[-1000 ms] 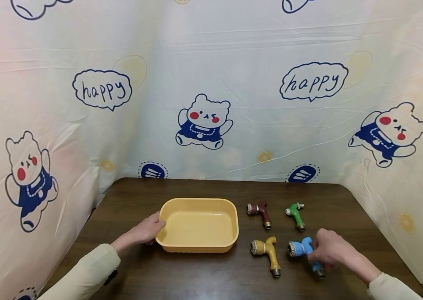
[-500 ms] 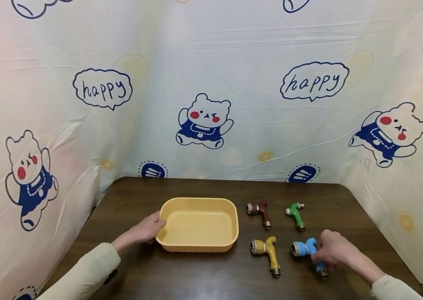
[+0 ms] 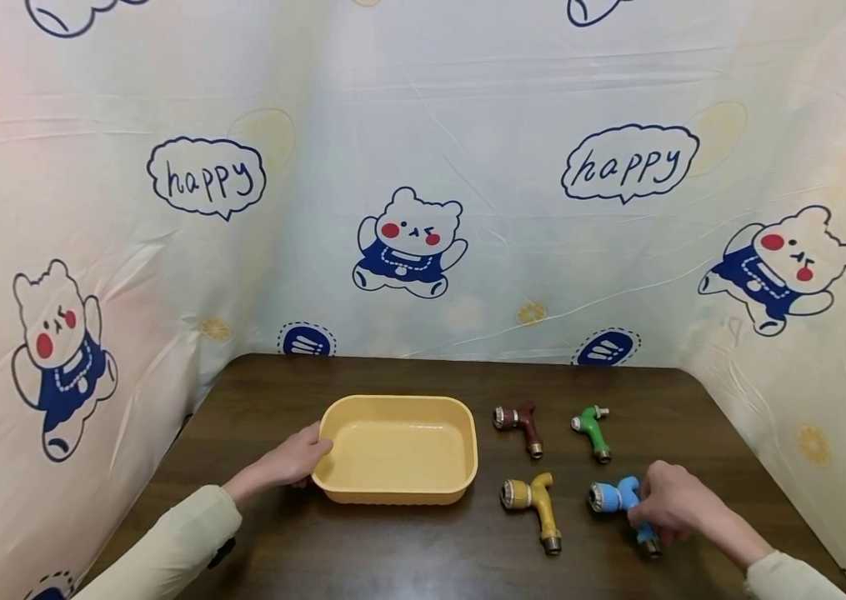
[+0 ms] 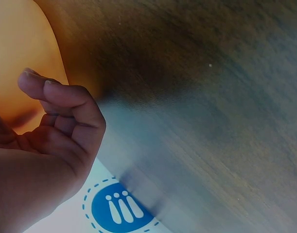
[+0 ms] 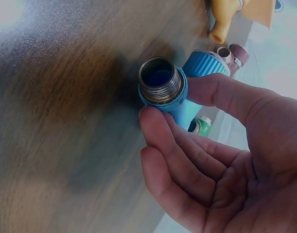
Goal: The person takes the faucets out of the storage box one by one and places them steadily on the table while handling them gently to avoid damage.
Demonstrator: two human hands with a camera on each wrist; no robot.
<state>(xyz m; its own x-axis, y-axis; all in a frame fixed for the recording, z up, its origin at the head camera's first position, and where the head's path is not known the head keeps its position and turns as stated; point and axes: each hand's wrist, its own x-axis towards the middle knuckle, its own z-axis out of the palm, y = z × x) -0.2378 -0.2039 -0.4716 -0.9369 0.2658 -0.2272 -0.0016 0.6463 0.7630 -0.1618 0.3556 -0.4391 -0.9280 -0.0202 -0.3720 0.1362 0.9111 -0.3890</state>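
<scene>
My right hand (image 3: pixel 676 500) pinches a blue faucet (image 3: pixel 620 497) at the front right of the table. In the right wrist view the thumb lies on one side of the faucet (image 5: pixel 183 111) and the fingers on the other, with its threaded metal end facing the camera. My left hand (image 3: pixel 293 457) grips the left end of a yellow plastic basin (image 3: pixel 397 498), thumb over the rim. Its fingers (image 4: pixel 65 94) curl against the outer wall in the left wrist view. Nothing lies in the basin.
Left of the blue faucet lies a yellow faucet (image 3: pixel 543 510). Behind are a dark red faucet (image 3: pixel 528 427) and a green faucet (image 3: pixel 593 435). All rest on the dark wooden table (image 3: pixel 407 550), with a printed curtain (image 3: pixel 513 108) around its back and sides.
My right hand has shifted slightly to the right, and the blue faucet has moved with it, away from the yellow faucet. The left hand and the basin have stayed put.
</scene>
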